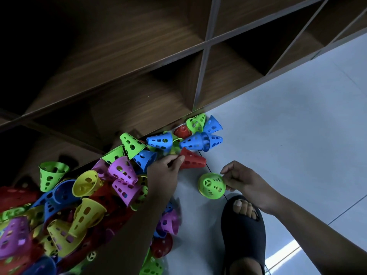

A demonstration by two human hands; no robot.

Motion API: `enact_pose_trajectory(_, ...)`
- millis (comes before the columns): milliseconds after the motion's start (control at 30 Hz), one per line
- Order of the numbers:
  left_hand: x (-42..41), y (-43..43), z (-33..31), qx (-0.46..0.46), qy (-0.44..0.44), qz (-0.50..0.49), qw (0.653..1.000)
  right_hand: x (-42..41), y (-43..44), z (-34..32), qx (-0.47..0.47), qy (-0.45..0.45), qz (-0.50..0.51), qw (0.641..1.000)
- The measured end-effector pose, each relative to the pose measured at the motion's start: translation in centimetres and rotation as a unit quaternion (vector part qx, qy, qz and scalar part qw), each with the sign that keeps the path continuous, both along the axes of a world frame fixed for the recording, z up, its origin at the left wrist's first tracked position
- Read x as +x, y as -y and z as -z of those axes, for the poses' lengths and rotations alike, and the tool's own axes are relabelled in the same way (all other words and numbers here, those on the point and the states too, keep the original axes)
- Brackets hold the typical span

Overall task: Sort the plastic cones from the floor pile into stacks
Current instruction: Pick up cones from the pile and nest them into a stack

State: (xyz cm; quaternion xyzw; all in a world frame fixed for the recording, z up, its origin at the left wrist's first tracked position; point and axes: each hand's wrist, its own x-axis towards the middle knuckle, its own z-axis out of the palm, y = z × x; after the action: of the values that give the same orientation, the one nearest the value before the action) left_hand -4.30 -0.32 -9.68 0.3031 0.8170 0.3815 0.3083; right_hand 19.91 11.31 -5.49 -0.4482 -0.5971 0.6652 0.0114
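- The right hand (241, 180) pinches a green cone (212, 186) by its rim.
- The left hand (164, 171) has its fingers curled against a red cone (193, 159); I cannot tell whether it grips it.
- The pile (83, 205) lies left of that hand. This looks like picking; the next move needs a matching cone to nest.

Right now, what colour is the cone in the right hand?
Green: the cone is pinched at its rim by the right hand; the head view shows it best.
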Motion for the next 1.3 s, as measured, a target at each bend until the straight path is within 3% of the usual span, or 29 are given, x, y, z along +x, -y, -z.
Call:
enact_pose_trajectory(200,2.0,1.9,-2.0,0.049,0.148,-0.102,0.983,0.1,0.7,1.5,0.049,0.067,-0.008,0.997)
enact_pose_trajectory(367,3.2,2.9,-2.4,0.093,0.216,-0.098,0.967,-0.2,1.2,2.5,0.085,0.121,0.012,0.989)
enact_pose_trajectory(533,4.3,3.5,-1.7,0.068,0.166,-0.021,0.984,-0.7,1.6,2.6,0.105,0.161,0.028,0.981)
enact_pose_trajectory(733,4.3,3.7,-1.1,0.060,0.155,-0.013,0.986,-1.4,2.2,2.5,-0.078,0.155,0.074,0.982)
enact_pose_trajectory(800,4.3,3.7,-1.4,0.068,0.156,0.000,0.985,-1.9,2.3,1.9,-0.099,0.157,0.084,0.979)
enact_pose_trajectory(1033,4.7,4.5,-1.1,0.063,0.095,0.007,0.993,-3.0,2.4,3.4,-0.066,0.137,0.079,0.985)
enact_pose_trajectory(1233,5.6,4.8,-0.9,0.032,0.039,-0.018,0.999,-3.6,1.9,4.1,0.034,0.166,-0.043,0.985)
enact_pose_trajectory(1300,5.4,4.7,0.0,0.014,0.021,0.000,1.000,-4.1,1.5,4.2,0.022,0.159,-0.006,0.987)
